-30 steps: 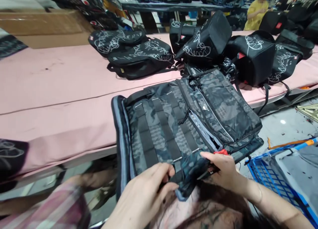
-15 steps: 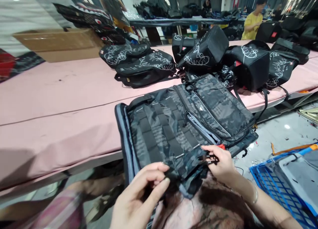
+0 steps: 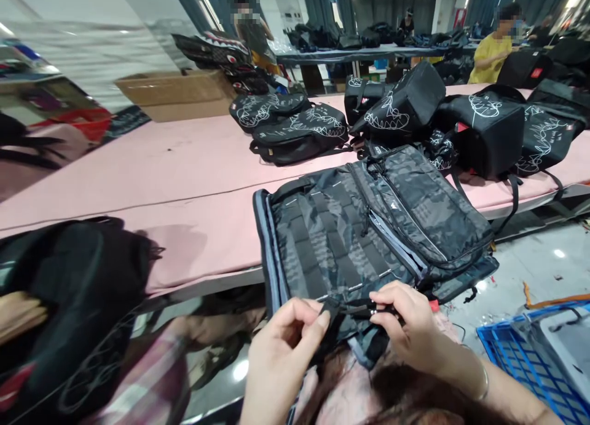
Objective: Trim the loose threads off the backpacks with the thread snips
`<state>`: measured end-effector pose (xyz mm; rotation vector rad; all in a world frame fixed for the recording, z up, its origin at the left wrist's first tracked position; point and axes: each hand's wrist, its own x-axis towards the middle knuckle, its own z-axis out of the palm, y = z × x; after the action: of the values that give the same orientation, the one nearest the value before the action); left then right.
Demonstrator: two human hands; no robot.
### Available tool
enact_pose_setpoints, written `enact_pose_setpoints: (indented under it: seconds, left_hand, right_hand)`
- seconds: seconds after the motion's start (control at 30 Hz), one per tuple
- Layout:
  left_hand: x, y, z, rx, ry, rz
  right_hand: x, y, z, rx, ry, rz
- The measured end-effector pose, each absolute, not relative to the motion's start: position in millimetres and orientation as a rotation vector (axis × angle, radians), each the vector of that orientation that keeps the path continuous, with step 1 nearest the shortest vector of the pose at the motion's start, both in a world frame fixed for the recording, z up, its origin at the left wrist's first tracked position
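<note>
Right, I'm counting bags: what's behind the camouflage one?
Behind the camouflage bag, black bags with white scribbles lie on the pink table; anything the camouflage bag covers can't be seen.

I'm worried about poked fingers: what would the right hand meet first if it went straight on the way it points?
Probably the black strap pinched in the left hand, then that hand itself; the right hand points that way, though depth is unclear.

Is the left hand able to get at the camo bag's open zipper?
Probably yes: the open zipper lies uncovered on the camo bag, and nothing seems to block the left hand. That hand is pinching a dark strip, though, so it might need to let go first.
</note>
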<state>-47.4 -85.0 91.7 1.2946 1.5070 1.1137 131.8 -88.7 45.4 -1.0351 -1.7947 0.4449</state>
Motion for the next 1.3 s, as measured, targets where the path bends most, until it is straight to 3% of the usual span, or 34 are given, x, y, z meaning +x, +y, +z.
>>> enact_pose_setpoints:
  seconds: [0.33,0.87,0.97,1.13,1.3]
  left_hand:
    - [-42.3,-88.2,89.7,1.324,1.502,1.196]
    - [-48.0,-84.3,95.4,1.334,1.424,1.036]
    - [-53.3,-83.1,94.6,1.311,1.403,0.983]
    - [-62.6,-81.5,86.3,1.311,1.344,0.970]
    - [-67.3,-83.1,84.8,1.350,1.251,0.951]
  right_hand:
    - [133.8,-86.8,51.2,-1.053,-1.929,0.343]
    - [136.1,-85.0,60.8,-1.030,-1.973,0.341]
    - [132.9,-84.1,63.4,-1.039,-1.841,0.499]
    - [119.0,-76.1,78.2,-1.048,-1.577,1.110]
    - [95.5,-58.9,85.8,-0.906,-1.561,1.257]
